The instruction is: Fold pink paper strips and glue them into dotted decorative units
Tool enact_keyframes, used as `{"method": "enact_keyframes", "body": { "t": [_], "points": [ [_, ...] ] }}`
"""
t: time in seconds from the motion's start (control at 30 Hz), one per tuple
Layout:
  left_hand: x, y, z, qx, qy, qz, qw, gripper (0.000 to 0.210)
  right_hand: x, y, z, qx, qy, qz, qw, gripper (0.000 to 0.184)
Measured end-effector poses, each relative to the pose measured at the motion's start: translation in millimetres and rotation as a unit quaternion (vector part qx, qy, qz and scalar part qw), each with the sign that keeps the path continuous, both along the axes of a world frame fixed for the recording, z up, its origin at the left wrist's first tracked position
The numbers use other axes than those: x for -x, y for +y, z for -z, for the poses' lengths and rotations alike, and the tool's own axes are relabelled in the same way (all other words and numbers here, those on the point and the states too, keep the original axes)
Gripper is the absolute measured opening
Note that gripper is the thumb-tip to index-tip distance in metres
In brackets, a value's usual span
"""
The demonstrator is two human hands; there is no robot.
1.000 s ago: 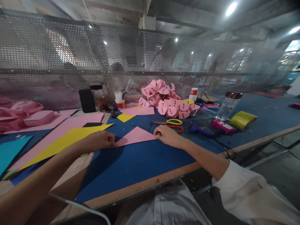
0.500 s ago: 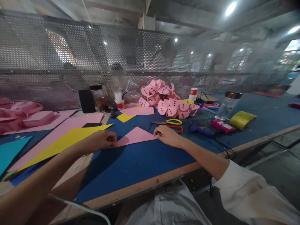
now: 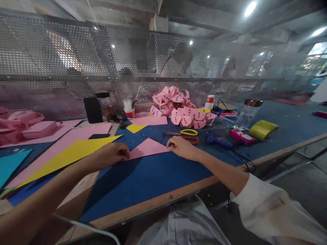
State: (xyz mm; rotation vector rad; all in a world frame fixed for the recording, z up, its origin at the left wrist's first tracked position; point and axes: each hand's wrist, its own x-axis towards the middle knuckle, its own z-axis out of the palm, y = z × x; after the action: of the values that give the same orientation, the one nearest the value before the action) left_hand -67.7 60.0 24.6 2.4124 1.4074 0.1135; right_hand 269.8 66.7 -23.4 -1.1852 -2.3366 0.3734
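Observation:
A triangular piece of pink paper [image 3: 148,148] lies on the blue table mat [image 3: 143,180], its peak pointing away from me. My left hand [image 3: 119,152] is closed on its left corner, fingers pinched. At the right corner, my right hand [image 3: 180,147] pinches the paper with curled fingers. Just beyond my right hand lie scissors [image 3: 189,132] with one yellow and one red handle. Left of the triangle, a large yellow sheet [image 3: 68,158] rests on a pink sheet [image 3: 33,160], partly under my left forearm.
Folded pink paper pieces with dots [image 3: 176,105] are heaped at the back. A blue glue gun [image 3: 219,141], a glass bottle [image 3: 246,114] and a curved yellow piece [image 3: 263,130] stand right. Pink boxes [image 3: 38,129] sit far left. A perforated metal screen [image 3: 97,61] runs behind.
My left hand has shifted slightly right along the triangle's left corner and its fingers have lifted a little. My right hand stays at the right corner.

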Motion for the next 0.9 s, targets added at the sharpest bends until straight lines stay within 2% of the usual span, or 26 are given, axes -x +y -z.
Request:
{"method": "enact_keyframes", "body": {
  "t": [0.3,0.53,0.7,0.9],
  "points": [
    [-1.0,-3.1,8.8,-0.052,0.014,0.025,0.998,0.018,-0.6,1.0,-0.1,0.001,-0.003,-0.004,1.0,0.01],
    [-13.9,-11.2,20.8,-0.124,0.024,0.001,0.992,0.019,0.0,1.4,0.4,0.004,-0.003,0.001,1.0,0.009],
    [-24.9,-20.0,22.5,-0.162,0.006,0.01,0.987,0.019,-0.4,1.0,1.0,0.001,-0.002,-0.001,1.0,0.008],
    [-29.4,-23.3,23.3,-0.169,-0.009,0.026,0.985,0.023,-1.1,1.2,1.8,0.0,0.001,0.0,1.0,0.009]
  ]
}}
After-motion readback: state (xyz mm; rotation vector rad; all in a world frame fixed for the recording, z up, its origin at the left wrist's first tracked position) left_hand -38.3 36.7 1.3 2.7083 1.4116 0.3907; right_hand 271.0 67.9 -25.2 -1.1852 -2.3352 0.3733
